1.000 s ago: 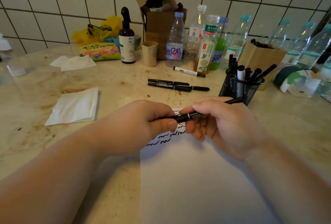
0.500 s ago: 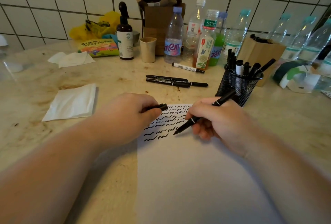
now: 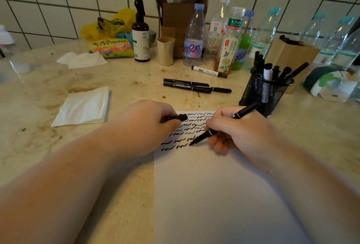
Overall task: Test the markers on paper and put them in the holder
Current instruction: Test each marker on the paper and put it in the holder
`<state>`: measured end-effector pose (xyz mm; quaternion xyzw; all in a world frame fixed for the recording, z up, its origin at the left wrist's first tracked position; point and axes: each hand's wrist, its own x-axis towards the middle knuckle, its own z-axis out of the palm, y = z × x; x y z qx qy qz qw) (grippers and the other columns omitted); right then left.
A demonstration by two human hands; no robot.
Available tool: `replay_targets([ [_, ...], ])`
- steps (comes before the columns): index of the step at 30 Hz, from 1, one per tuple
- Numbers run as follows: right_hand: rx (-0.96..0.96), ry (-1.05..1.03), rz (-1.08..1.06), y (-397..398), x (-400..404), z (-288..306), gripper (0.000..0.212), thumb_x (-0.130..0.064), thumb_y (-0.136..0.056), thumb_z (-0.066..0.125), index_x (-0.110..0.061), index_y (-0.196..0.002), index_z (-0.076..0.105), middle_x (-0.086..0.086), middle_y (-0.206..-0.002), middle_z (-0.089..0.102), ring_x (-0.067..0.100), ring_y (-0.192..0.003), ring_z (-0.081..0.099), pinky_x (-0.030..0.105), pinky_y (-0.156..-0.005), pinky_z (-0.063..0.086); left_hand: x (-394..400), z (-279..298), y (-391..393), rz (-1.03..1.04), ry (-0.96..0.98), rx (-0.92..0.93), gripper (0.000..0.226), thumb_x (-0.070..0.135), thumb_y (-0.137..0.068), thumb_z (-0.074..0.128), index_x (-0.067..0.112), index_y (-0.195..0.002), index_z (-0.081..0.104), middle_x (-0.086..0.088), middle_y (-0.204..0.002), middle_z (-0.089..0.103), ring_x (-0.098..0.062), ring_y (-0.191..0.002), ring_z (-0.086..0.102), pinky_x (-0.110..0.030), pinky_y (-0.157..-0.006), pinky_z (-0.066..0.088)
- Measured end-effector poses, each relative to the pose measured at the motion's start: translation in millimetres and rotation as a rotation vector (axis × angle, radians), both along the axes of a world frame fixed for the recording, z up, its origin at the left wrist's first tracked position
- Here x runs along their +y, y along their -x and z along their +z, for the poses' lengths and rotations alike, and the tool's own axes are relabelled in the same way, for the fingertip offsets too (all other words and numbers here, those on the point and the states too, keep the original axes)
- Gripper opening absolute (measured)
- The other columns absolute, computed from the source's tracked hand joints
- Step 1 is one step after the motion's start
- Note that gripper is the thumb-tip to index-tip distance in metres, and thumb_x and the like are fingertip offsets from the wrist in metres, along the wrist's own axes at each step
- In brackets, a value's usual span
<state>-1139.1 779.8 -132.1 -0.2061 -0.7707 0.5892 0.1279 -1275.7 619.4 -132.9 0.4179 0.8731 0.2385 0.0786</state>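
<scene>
Black marker slants in the right hand, fingers pinching it, tip on the white paper beside wavy test lines. Left hand pinches its cap. Mesh holder stands just beyond; bare desk lies right.

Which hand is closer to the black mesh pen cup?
The right hand. It holds a marker just in front of the mesh pen cup, its back end almost at the cup's base. The left hand, gripping the cap, sits farther off across the paper.
</scene>
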Motion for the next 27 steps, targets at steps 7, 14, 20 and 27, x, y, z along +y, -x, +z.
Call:
replay_targets([
  [7,-0.013,-0.05,-0.017,0,0,-1,0.021,-0.01,-0.09,0.065,-0.005,-0.071,0.071,0.017,-0.064,0.071,0.021,-0.052,0.062,0.029,-0.05,0.049,0,-3,2,-0.002,0.032,0.022,0.018,0.047,-0.096,0.05,0.038,-0.096,0.066,0.012,-0.078,0.065,-0.005,-0.072,0.058,-0.025,-0.058,0.042],
  [14,-0.026,-0.044,-0.066,1,3,-2,0.021,-0.009,-0.088,0.064,-0.006,-0.068,0.069,0.016,-0.061,0.07,0.02,-0.049,0.06,0.028,-0.047,0.047,0,-3,2,0.005,0.026,0.024,0.019,0.047,-0.095,0.051,0.037,-0.097,0.067,0.012,-0.078,0.065,-0.005,-0.072,0.059,-0.025,-0.058,0.043],
  [20,-0.002,-0.086,-0.154,1,10,-3,0.019,-0.013,-0.087,0.066,-0.006,-0.069,0.069,0.015,-0.062,0.071,0.021,-0.05,0.061,0.03,-0.051,0.048,-1,-3,1,0.005,0.019,0.012,0.02,0.046,-0.095,0.051,0.037,-0.101,0.068,0.013,-0.081,0.066,-0.005,-0.074,0.059,-0.025,-0.062,0.047],
  [27,0.168,0.09,-0.195,-1,12,5,0.021,-0.019,-0.093,0.067,-0.009,-0.075,0.07,0.003,-0.053,0.057,0.014,-0.046,0.048,0.023,-0.045,0.039,-2,-1,0,-0.019,-0.018,-0.006,0.02,0.044,-0.096,0.054,0.041,-0.109,0.067,0.017,-0.086,0.066,-0.001,-0.078,0.058,-0.022,-0.068,0.048],
])
